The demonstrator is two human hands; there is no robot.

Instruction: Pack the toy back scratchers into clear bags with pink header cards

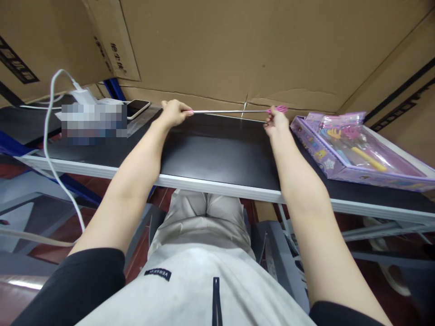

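Observation:
Stretched level above the black tabletop is a telescopic back scratcher, a thin silvery rod with a pink tip at its left and a pink claw-like head at its right. My left hand is closed on the left tip. My right hand pinches the rod just beside the pink head, fingers curled. To the right of this hand lies an opened purple box with a clear window. Inside it a yellow stick shows, and a clear bag with colourful pieces rests on its far side.
Cardboard panels stand close behind the table. At the left are a phone, a white charger with a cable hanging over the front edge, and a blurred-out item. Grey metal trim runs along the table's front.

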